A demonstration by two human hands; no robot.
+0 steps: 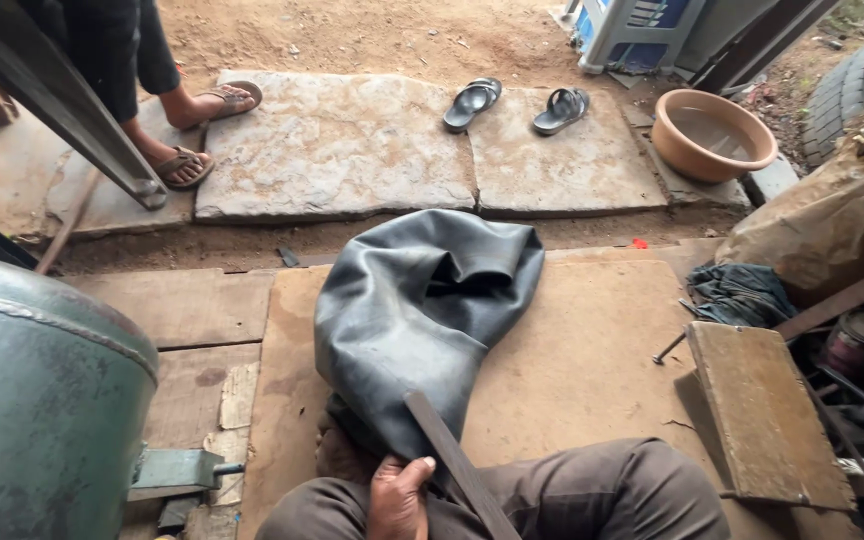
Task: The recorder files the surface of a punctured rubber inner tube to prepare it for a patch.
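Head view: one hand [397, 497], perhaps the left, grips rubber tube [412, 320]; other hidden.

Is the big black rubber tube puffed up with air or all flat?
Flat. The black rubber tube lies limp and folded on the board, creased and collapsed, not round.

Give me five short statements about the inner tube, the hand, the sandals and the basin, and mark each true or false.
1. The black rubber inner tube lies folded on the wooden board. True.
2. A hand grips the flat metal bar. True.
3. The pair of sandals sits inside the basin. False: they lie on a stone slab.
4. The basin is blue. False: it is terracotta-coloured.
5. A second person's sandalled feet stand at upper left. True.
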